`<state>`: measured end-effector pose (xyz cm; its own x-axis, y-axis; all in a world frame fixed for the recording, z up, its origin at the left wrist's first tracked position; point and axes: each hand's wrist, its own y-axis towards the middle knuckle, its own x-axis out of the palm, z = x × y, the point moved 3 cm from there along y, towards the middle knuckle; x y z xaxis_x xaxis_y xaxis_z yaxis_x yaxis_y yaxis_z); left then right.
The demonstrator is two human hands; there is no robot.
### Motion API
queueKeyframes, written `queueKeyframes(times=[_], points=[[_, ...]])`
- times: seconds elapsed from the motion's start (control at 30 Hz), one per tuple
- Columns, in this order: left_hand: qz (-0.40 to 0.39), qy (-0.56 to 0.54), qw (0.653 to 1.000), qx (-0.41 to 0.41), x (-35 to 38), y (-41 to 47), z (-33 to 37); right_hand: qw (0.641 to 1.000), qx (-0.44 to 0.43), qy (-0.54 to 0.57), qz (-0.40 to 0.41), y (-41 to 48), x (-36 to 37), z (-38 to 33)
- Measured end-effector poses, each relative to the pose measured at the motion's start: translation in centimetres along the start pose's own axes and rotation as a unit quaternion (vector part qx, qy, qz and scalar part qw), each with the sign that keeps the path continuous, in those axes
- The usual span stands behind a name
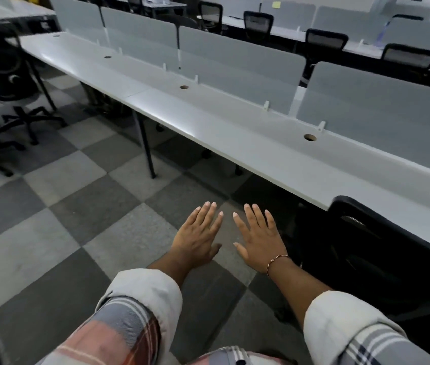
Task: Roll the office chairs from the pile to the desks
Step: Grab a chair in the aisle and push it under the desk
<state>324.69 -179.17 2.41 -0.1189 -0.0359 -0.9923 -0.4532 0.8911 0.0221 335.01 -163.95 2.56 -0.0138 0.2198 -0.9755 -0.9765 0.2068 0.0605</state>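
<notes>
We are holding our left hand and right hand flat, fingers straight, gripping nothing, over the floor. A chair is standing at four o'clock by the surface; the pile is sitting at ten o'clock.

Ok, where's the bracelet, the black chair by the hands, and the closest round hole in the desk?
bracelet (277,261): head view, on the thin band crossing the wrist.
black chair (382,248): head view, on its backrest below the top edge.
closest round hole (310,137): head view, in the middle of the opening.
</notes>
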Motion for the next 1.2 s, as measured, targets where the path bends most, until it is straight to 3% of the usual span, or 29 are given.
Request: queueKeyframes(times=[0.37,0.53,1.2], points=[[-0.035,-0.051,0.982,-0.177,2.6,-7.8,-12.7,0.99,-0.132,0.037,-0.014,10.4,-1.3,-13.0],[-0.047,-0.058,0.973,-0.218,5.3,-9.3,-18.1,0.981,-0.181,0.057,-0.03,15.9,-0.2,-18.0],[-0.073,-0.095,0.895,-0.43,9.4,-6.5,-41.3,0.929,-0.342,0.117,-0.074,42.0,-0.2,-32.2]])
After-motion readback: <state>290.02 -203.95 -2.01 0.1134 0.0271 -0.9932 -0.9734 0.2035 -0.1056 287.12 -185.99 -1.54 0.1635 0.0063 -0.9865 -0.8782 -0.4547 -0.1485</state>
